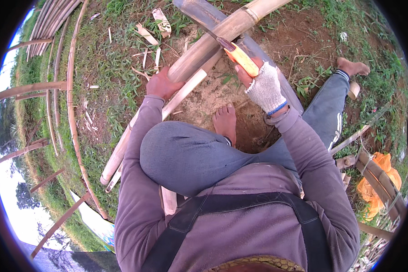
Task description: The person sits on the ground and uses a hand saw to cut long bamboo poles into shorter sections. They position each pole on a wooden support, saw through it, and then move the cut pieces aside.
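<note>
A thick bamboo pole [208, 51] slants from my left hand up to the top edge, lying across a grey beam [254, 47]. My left hand [164, 84], bare, grips the pole's near end with the fingers partly hidden. My right hand [264, 84], in a white knitted glove with a blue cuff, is closed round the yellow handle of a saw [242, 59]. Its dark, narrow blade lies across the pole, pointing up and left. The blade shows nearly edge-on, so its depth in the bamboo cannot be seen.
Split bamboo pieces [183, 93] lie beside my left forearm. My bare foot [225, 121] rests on sawdust-covered soil near the pole. Bamboo offcuts [147, 34] lie on the grass. A bamboo rail [71, 90] runs along the left; an orange plastic sheet [378, 181] hangs at right.
</note>
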The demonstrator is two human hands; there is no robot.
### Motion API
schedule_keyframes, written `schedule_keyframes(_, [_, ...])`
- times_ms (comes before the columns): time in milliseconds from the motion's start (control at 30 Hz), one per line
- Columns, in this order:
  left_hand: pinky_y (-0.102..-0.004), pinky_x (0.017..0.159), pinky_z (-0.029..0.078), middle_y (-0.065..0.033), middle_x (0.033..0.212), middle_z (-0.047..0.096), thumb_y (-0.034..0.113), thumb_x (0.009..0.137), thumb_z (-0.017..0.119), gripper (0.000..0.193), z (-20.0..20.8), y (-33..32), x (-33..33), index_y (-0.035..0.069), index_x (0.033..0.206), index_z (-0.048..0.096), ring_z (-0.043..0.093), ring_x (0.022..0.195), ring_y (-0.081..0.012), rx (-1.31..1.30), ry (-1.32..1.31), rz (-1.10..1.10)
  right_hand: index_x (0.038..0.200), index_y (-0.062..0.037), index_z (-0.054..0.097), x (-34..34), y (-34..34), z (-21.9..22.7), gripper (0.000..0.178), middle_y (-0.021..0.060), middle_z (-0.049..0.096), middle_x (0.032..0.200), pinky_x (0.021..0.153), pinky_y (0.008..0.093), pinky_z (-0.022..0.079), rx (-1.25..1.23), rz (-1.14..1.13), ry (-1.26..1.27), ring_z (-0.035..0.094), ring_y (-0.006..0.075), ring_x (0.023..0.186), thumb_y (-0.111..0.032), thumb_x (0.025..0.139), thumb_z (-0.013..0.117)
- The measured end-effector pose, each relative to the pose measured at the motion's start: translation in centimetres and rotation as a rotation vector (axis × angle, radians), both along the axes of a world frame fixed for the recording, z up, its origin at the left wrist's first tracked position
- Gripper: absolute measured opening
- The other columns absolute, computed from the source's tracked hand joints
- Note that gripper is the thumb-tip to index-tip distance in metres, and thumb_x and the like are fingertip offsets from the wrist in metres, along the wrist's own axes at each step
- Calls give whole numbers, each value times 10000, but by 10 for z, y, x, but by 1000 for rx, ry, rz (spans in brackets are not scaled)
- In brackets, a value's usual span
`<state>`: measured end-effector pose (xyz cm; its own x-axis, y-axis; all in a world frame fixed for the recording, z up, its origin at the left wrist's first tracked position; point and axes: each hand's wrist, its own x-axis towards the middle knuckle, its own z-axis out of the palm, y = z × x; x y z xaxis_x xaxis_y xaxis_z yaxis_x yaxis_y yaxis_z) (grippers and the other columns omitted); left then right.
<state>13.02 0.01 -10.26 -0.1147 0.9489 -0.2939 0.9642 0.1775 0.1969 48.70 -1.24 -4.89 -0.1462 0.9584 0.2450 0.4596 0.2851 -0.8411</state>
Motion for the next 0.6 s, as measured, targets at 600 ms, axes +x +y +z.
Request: schedule_keyframes(600, [-503, 1007, 597, -290, 1202, 773, 658, 719, 837, 929, 14, 0, 1, 49, 1400, 667, 758, 1129, -445, -78, -37, 7, 1018, -22, 729, 14, -17, 9, 234, 182, 749, 907, 664, 458, 564, 134, -9, -147, 727, 399, 748, -235, 976, 818])
